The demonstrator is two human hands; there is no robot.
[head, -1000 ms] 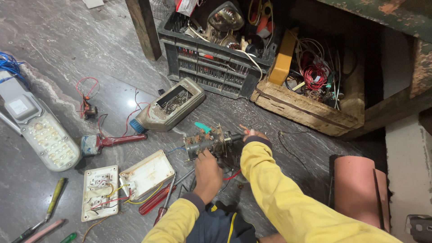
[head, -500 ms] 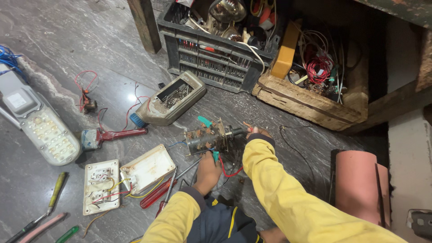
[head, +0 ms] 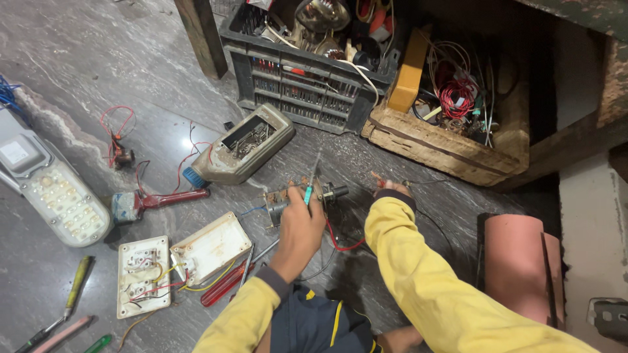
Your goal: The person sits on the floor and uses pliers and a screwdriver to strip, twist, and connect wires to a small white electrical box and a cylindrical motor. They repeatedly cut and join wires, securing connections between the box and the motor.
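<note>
Grey polished stone forms the floor on which everything is laid out. A small wired assembly, fitted with a dark cylindrical part at one end, is held low over the floor in front of the person, between the two yellow-sleeved arms. The left hand is closed around a teal-handled screwdriver, whose thin shaft points up and away above the assembly; this grip is clamped on the tool. The right hand is mostly hidden by its sleeve, only the fingertips being seen beside a red-tipped lead; whether that grip is closed cannot be told. A red wire is looped from the assembly down between the arms.

Just beyond the assembly a grey lamp housing is lying open. To the left are seen a red-handled tool, a white LED street lamp, and two opened white switch boxes with coloured wires. Red-handled pliers are lying near the left forearm. Further back, a black plastic crate of parts is set against a wooden box full of wires.
</note>
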